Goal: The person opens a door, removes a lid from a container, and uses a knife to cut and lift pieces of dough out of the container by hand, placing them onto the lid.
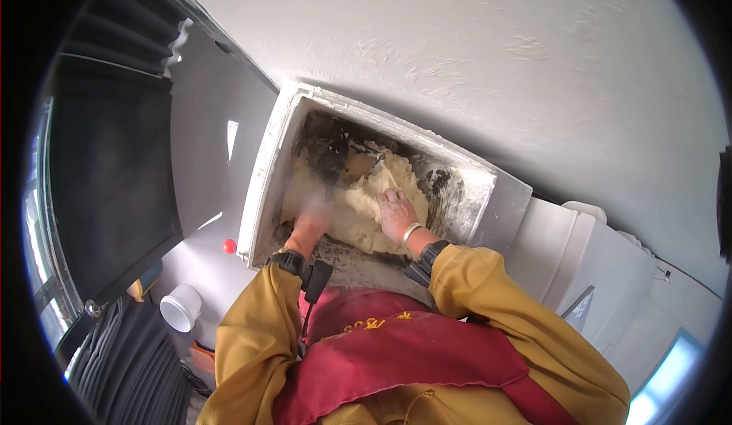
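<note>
A pale, lumpy mass of dough (393,177) lies in a deep metal trough with a flour-caked rim (263,177). Loose flour (300,188) is heaped at its left side, and a hazy cloud of flour hangs there. My left hand (311,223) reaches down into that haze; its fingers are blurred and hidden. My right hand (398,215) presses onto the dough, its bent fingers sunk into the surface and gripping it. A pale bracelet circles my right wrist. Dark metal parts (332,158) show behind the dough, partly covered.
A red round knob (229,246) sits by the trough's left front corner. A white bucket (181,308) stands on the floor at left. White cabinets (549,249) line the right side, and a pale wall (488,66) rises behind the trough.
</note>
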Motion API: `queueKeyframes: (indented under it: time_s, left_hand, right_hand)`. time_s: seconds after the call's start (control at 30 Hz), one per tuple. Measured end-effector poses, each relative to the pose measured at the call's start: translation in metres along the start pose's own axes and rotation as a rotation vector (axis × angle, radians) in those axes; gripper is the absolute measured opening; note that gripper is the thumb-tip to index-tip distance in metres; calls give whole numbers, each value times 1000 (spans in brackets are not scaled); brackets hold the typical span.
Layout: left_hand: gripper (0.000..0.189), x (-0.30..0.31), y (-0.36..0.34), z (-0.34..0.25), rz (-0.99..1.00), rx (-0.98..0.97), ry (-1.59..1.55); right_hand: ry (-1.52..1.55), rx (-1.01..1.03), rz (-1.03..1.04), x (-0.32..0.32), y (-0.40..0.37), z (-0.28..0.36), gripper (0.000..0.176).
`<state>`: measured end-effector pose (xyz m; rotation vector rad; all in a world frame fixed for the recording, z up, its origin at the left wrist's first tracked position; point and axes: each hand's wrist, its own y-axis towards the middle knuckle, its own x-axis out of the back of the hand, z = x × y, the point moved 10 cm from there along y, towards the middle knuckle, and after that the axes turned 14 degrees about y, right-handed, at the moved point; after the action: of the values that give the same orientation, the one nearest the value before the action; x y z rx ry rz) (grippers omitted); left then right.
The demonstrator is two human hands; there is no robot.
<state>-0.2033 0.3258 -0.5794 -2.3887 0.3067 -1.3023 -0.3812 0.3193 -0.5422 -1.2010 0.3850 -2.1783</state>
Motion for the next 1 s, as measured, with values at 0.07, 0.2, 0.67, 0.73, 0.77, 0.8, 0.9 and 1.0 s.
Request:
queueKeyframes:
  time_s: [0.07,0.2,0.67,0.73,0.77,0.8,0.9,1.0]
  left_hand:
    - [32,1,-3,-1,-3,6,-23]
    - [34,16,-14,-19,55,-15,-24]
    - [41,15,-42,-35,153,-23,-46]
    - [42,14,-44,-35,179,-9,-41]
    - [42,13,-45,-36,186,-2,-45]
    - [42,13,-46,-36,193,6,-49]
    - [42,15,-49,-37,190,5,-66]
    - [40,18,-50,-37,143,-29,-110]
  right_hand:
    - [12,14,-16,1,1,0,35]
    - [-20,-14,9,-2,1,-2,32]
    - [-45,-23,20,-6,4,-3,36]
    - [-44,-28,22,-4,3,-1,36]
    - [-44,-30,23,-3,3,0,36]
    - [-51,-27,23,-3,3,0,36]
    - [-68,-25,21,-5,5,-2,37]
    - [-77,-40,20,-6,5,-2,38]
